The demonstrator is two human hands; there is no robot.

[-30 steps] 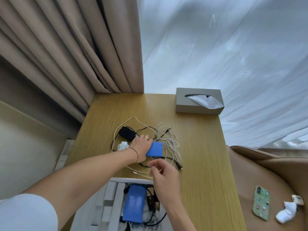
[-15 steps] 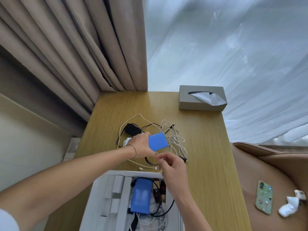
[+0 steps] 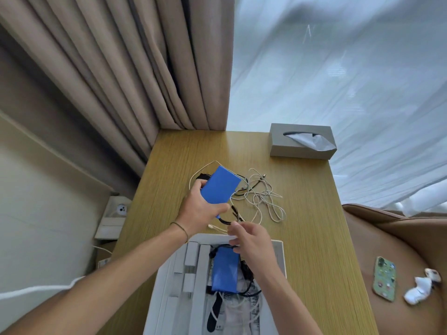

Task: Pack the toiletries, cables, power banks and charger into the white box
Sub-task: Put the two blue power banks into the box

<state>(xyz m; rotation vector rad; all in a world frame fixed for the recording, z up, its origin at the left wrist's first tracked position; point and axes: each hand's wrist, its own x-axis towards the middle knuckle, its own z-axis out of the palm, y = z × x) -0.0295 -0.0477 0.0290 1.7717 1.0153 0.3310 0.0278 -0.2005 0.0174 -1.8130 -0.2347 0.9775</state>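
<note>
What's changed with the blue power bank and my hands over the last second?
The left hand has lifted the blue power bank off the cable tangle and tilted it up; a second ago it lay flat under that hand. The right hand stayed near the white box rim, at the black cable. The second power bank in the box and the tissue box are unmoved.
</note>
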